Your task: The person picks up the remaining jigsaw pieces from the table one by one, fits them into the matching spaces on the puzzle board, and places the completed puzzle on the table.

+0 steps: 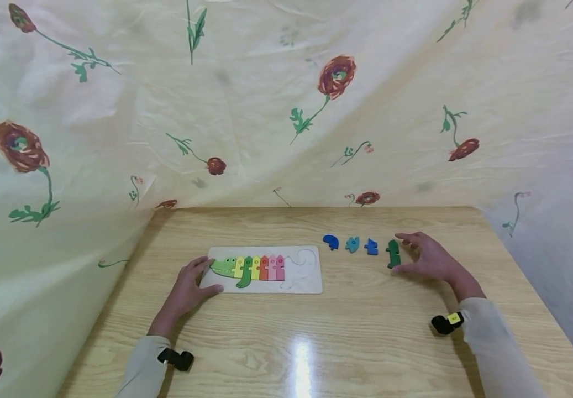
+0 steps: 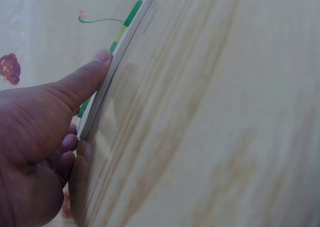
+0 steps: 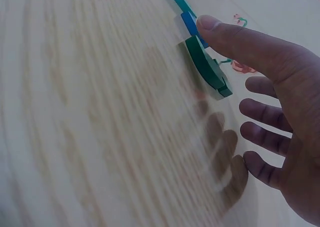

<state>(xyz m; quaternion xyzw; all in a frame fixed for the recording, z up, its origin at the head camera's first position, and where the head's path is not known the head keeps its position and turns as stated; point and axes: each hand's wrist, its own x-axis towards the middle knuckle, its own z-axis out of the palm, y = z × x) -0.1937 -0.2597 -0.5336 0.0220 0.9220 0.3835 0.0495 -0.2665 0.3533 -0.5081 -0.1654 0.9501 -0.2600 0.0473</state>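
Note:
A white puzzle board lies on the table with a crocodile picture partly filled by a green head piece and yellow, green, red and pink body pieces. At its left end, my left hand grips the board, thumb along the near edge and the other fingers at the left side. Over on the right, my right hand hovers with fingers spread around a dark green puzzle piece. In the right wrist view the thumb overlaps a blue piece behind this green one.
Left of the dark green piece, a blue piece, a light blue piece and a dark blue curved piece lie in a row. A flowered cloth hangs behind and beside the wooden table.

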